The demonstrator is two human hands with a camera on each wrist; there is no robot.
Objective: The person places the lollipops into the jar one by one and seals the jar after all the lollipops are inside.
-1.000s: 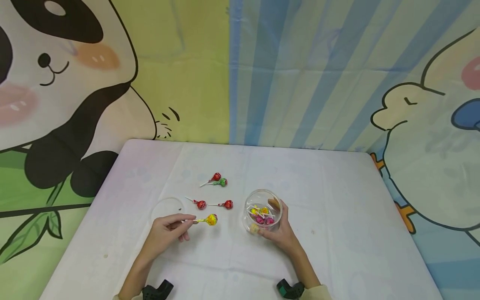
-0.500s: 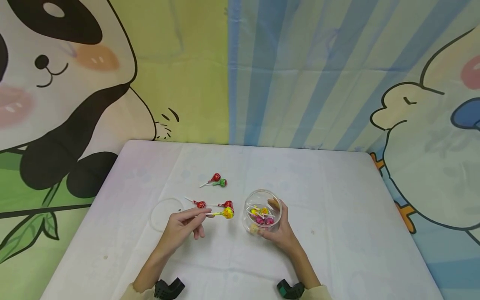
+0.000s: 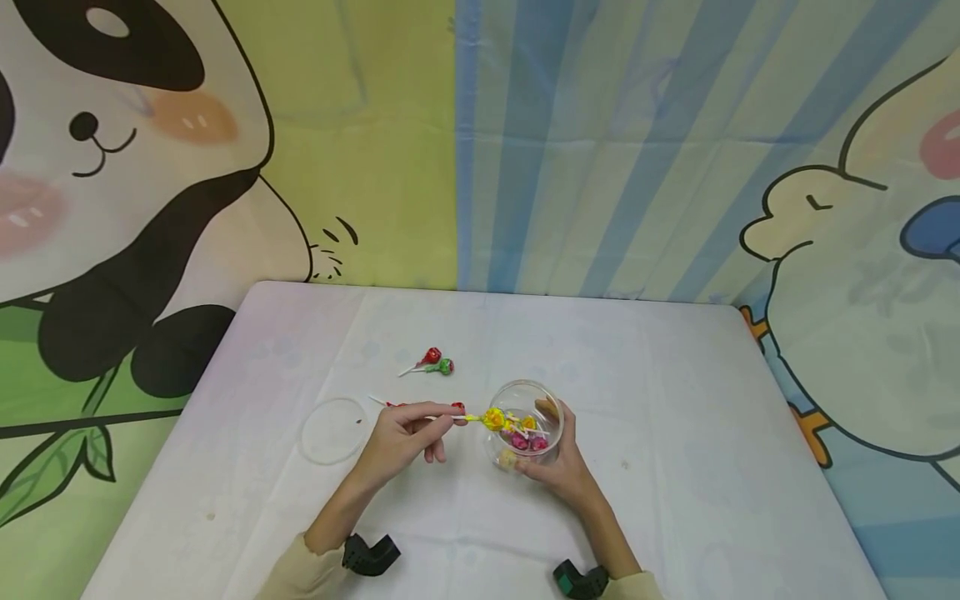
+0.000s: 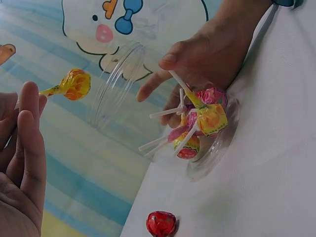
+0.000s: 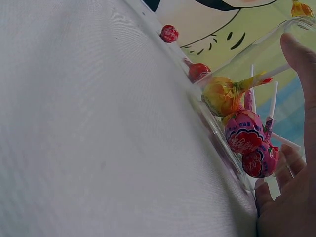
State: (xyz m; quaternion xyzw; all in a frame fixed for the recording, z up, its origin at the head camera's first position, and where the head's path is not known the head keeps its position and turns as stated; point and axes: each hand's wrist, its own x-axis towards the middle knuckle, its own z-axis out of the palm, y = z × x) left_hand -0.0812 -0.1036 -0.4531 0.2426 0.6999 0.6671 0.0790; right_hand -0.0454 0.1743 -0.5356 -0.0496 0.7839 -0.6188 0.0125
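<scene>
My left hand [image 3: 411, 437] pinches the stick of a yellow lollipop [image 3: 492, 419], whose wrapped head overlaps the left rim of a clear jar in the head view. In the left wrist view that lollipop [image 4: 75, 85] is outside the jar's mouth, a short way off. My right hand [image 3: 558, 458] grips the clear jar [image 3: 551, 390] round its right side, thumb toward the front. Inside the jar, yellow and pink lollipops [image 5: 245, 132] lie at the bottom with their sticks pointing up.
Behind my left hand lie two red lollipops, one showing in the left wrist view as a red head [image 4: 161, 223]. Farther back are a red lollipop [image 3: 432, 356] and a green lollipop [image 3: 446, 366]. A clear round lid [image 3: 306, 433] lies at left on the white tablecloth [image 3: 675, 400].
My left hand has carried the yellow lollipop rightward and slightly away from me, up to the jar's rim. The right hand and jar have stayed in place.
</scene>
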